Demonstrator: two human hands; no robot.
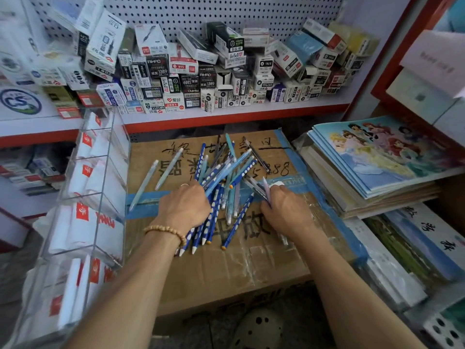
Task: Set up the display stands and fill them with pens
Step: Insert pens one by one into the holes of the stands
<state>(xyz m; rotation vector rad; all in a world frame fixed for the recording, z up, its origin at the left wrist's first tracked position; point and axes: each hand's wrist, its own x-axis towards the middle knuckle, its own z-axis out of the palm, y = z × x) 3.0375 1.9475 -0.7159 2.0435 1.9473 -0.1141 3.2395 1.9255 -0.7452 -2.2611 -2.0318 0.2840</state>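
A pile of pens is lying on the cardboard box. The left hand is gripping a bunch of them. The right hand is pinching a few pens. The clear display stand is standing just beside the box, on the left.

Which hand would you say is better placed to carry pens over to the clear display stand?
Probably the left hand: it already grips a bunch of blue dotted pens, and the clear display stand stands on its side. The right hand is farther away.
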